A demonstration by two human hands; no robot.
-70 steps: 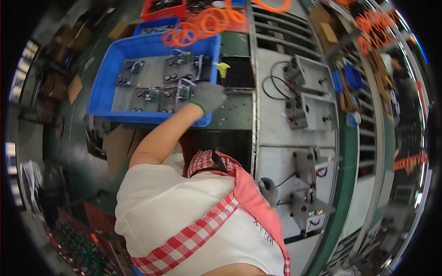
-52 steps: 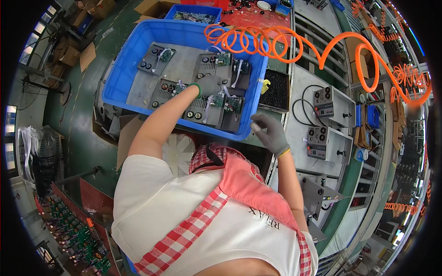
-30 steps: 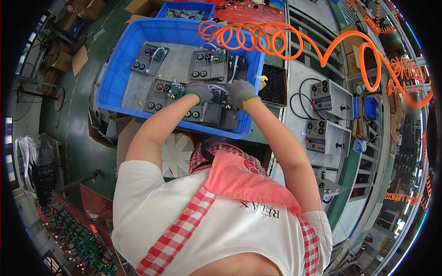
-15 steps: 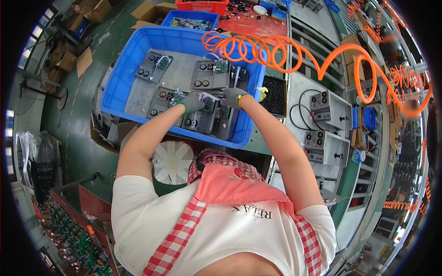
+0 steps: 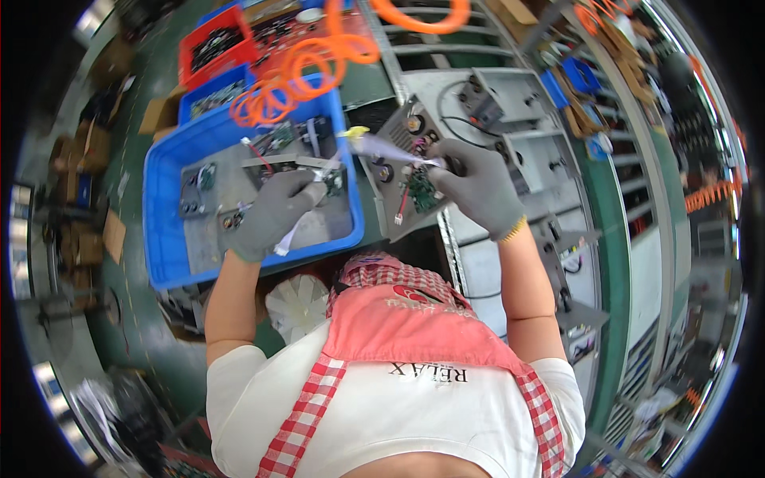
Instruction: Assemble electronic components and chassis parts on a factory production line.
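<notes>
Both my hands wear grey gloves. My right hand (image 5: 476, 182) is closed at the right edge of a grey metal panel (image 5: 388, 137), which is tilted between the blue bin and the bench. The panel carries round black knobs, a green circuit board (image 5: 420, 191) and a loose red lead; a blurred white flat cable (image 5: 386, 150) crosses it to my right fingertips. Over the blue bin (image 5: 151, 231), my left hand (image 5: 279, 209) is pinched on a white flat cable (image 5: 288, 239) beside another green board (image 5: 333, 185). More panels lie beneath, partly hidden by the hand.
An orange coiled hose (image 5: 299, 76) hangs over the bin's far side. Beyond stand a smaller blue bin (image 5: 213, 97) and a red bin (image 5: 187, 60) of parts. Grey metal housings (image 5: 542, 163) with black cables sit on the bench to the right.
My right hand has moved right, out of the bin, with a panel. My left hand stays over the bin, now apart from the right. The view has turned rightward.
</notes>
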